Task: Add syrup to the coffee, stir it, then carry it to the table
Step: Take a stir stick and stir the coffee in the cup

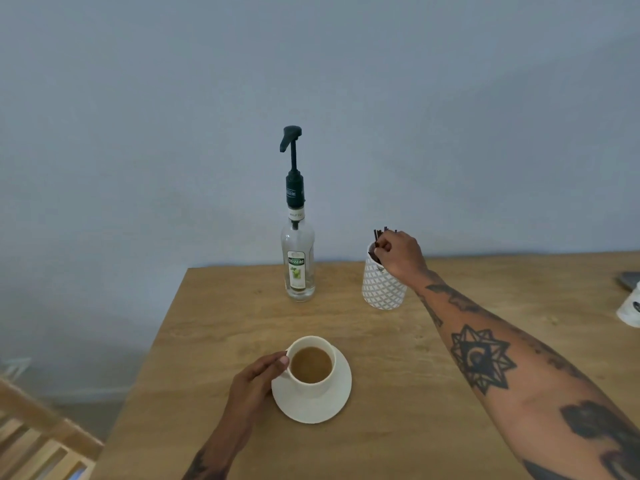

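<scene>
Pinching thin, light stirrers [381, 233] at frame centre-right, your right hand [398, 252] grips one; left hand [258, 379] steadies the full, fragile cup [311, 367] by its wall.

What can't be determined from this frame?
- Head view: whether the right hand has gripped a stirrer in the patterned cup; its fingers cover the rim.
- White object cut by right edge.
- Syrup bottle fill level: clear glass, unreadable.
</scene>
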